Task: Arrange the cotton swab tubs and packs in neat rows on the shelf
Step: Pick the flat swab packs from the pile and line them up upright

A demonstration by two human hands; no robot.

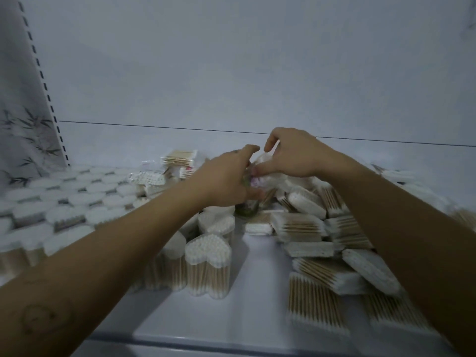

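Gripped mid-shelf near the back edge by left hand [226, 180] and right hand [292, 157], fingers curled round it: one clear pack [261, 167], blurred. Risk of toppling the loose packs [298, 226] heaped at the right edge of the shelf [195, 323] if brushed by a forearm. Counted: tubs [208, 249], over twenty along the left; loose packs, roughly a dozen.

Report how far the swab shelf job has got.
Done: tubs stand in rows at left. In hand: left hand and right hand grip a blurred clear pack mid-shelf. Remaining: flat packs lie heaped at right, a few heart tubs loose in front.
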